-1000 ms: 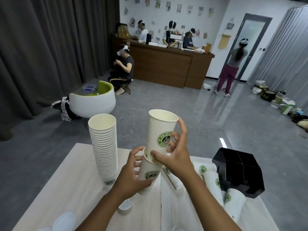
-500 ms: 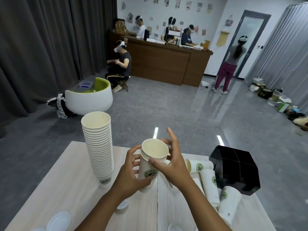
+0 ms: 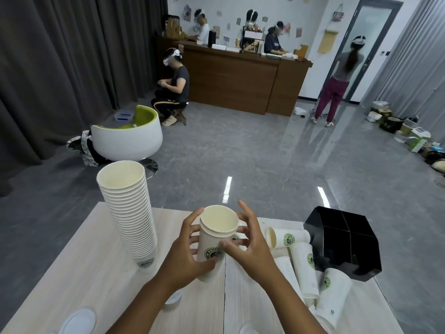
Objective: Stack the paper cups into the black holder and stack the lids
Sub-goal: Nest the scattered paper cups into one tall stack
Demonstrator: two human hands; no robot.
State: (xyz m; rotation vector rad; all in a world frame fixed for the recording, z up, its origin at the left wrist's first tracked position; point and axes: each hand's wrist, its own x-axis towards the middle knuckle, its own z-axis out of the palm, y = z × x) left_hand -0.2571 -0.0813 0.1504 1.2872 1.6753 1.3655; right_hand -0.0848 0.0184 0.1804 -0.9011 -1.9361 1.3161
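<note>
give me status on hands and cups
Left hand grips nested cups; right hand open beside them. Black holder empty. Loose cups lie before it.

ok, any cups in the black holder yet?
No. The black holder shows only dark compartments, while loose cups lie on the table beside it and the tall stack stands at the left.

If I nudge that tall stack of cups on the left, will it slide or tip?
The tall stack of cups would probably tip: it is high on one narrow base cup and already looks slightly tilted. Being paper, it is likely light, so a low push might slide it along the table.
</note>
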